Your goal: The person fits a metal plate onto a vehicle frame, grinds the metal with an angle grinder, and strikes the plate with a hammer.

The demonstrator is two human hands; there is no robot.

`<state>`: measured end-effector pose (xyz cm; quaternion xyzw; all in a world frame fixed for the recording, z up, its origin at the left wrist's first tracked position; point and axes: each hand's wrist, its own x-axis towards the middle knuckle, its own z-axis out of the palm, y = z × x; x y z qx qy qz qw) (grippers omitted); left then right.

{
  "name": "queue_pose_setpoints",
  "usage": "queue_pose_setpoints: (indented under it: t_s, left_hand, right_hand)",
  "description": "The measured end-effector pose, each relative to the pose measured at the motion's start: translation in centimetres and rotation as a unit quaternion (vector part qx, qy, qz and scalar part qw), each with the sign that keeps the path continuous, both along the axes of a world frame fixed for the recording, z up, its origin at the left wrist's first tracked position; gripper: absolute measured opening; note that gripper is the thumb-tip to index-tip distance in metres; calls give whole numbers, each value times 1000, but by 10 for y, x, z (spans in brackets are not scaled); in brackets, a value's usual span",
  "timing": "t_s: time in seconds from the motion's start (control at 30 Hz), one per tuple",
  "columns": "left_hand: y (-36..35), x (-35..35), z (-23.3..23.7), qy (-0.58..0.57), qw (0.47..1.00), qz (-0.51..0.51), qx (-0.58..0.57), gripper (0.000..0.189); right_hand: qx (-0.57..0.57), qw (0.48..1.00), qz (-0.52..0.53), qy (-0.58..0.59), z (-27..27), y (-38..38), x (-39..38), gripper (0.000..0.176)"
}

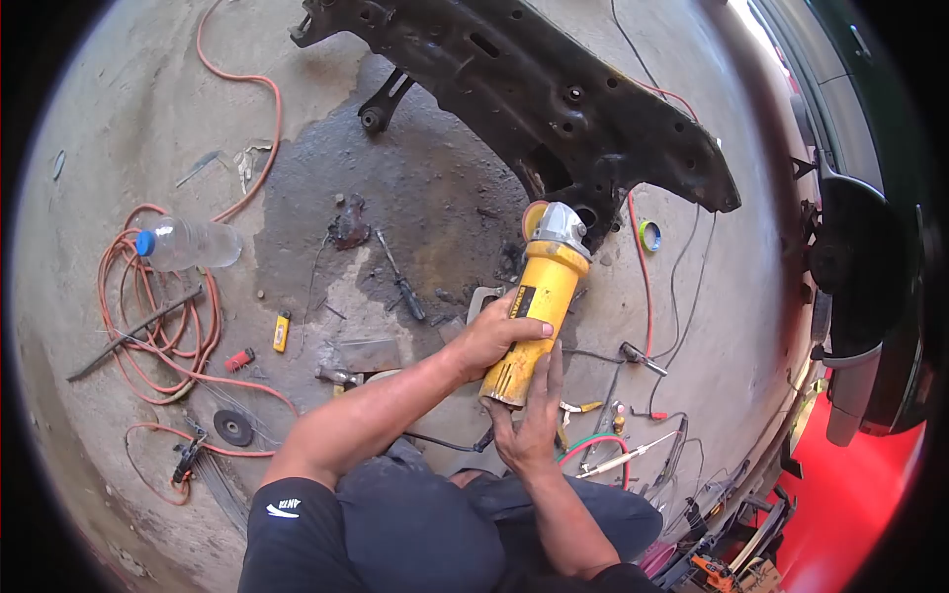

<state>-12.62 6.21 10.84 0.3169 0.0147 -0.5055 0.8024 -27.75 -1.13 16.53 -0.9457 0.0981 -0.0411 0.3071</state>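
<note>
A yellow angle grinder (539, 296) with a silver gear head is held at a slant in both hands. My left hand (499, 331) wraps round the middle of its body, the thumb across the top. Lower down, my right hand (531, 420) grips the rear end, fingers along the side. The grinder's disc (534, 219) shows partly beside the head, right at the near edge of a dark metal subframe (554, 99). That large part lies on the concrete floor, with holes and a bracket arm.
Coiled orange hose (213, 336) and a clear water bottle (193, 244) lie on the left, near a loose black disc (233, 427) and a yellow lighter (282, 331). A screwdriver (400, 277) lies on the wet patch. Cables, a roll of tape (649, 236) and a car (870, 494) are on the right.
</note>
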Motion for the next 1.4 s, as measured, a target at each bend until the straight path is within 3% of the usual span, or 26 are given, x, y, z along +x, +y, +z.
queue_pose_setpoints:
  t_s: [0.27,0.37,0.47,0.8,1.4]
  left_hand:
    - [-4,11,4,48,996,71,-10,74]
    - [-6,13,-4,53,996,66,-22,75]
    - [-1,23,1,43,998,39,-4,73]
    - [-8,50,-6,23,998,57,-6,71]
    - [-21,73,-24,16,998,57,-25,64]
  right_hand:
    - [234,970,-52,47,-4,-22,17,112]
    - [143,989,19,38,7,-24,30,112]
    - [187,982,-5,21,1,-17,30,109]
    - [88,996,8,18,-8,-25,55,104]
    - [125,991,-27,30,-18,-26,79,102]
